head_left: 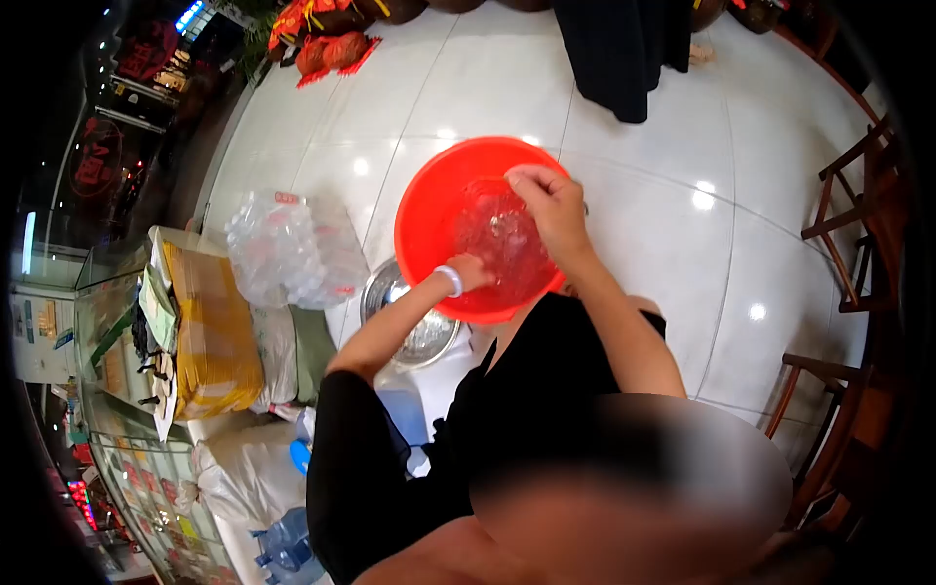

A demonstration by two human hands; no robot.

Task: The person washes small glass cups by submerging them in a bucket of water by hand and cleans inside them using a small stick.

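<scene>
A red plastic basin (425, 210) stands on the floor in front of me, with rippling water (502, 234) in it. My left hand (474, 272) reaches down into the basin at its near left side. Its fingers are at the water and too blurred to make out. A pale bracelet (450, 281) circles that wrist. Over the right part of the basin is my right hand (549, 203), thumb and fingertips pressed together. Whatever the pinch holds, if anything, is too small to name. Partly under my left forearm sits a round metal bowl (429, 341) beside the basin.
A clear plastic bag of pale round items (278, 249) lies left of the basin. Beyond it stand a taped cardboard box (210, 327) and a glass display case (146, 478). Wooden chairs (853, 219) line the right side. Dark cloth (624, 54) hangs at the far side.
</scene>
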